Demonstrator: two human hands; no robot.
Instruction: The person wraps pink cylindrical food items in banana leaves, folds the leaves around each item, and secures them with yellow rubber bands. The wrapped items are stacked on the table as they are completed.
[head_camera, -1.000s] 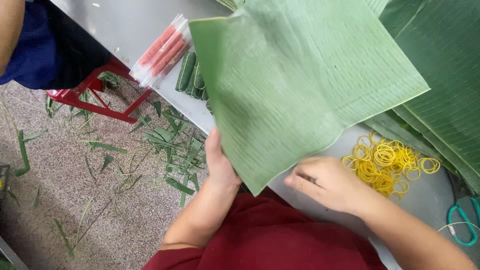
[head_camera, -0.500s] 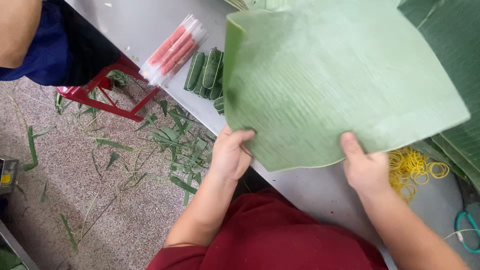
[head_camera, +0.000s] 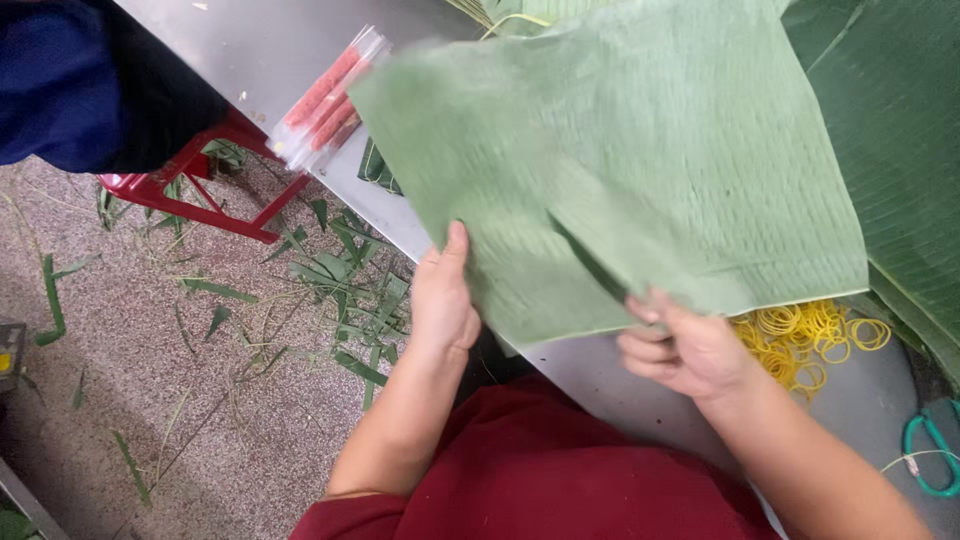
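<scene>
Both hands grasp the leaf sheet (head_camera: 620, 170) at its near edge: left hand (head_camera: 445, 295) pinching the corner, right hand (head_camera: 685, 350) fingers curled underneath; the sheet spreads away from the fingertips.

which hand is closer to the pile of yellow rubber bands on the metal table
Right. The right hand grips the big green leaf sheet just left of the pile of yellow rubber bands; the left hand holds the sheet's far edge, well away.

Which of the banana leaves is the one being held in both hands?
The paler cut leaf sheet in the middle: the left hand and right hand grip its near edge. The darker leaves on the right lie untouched on the table.
</scene>
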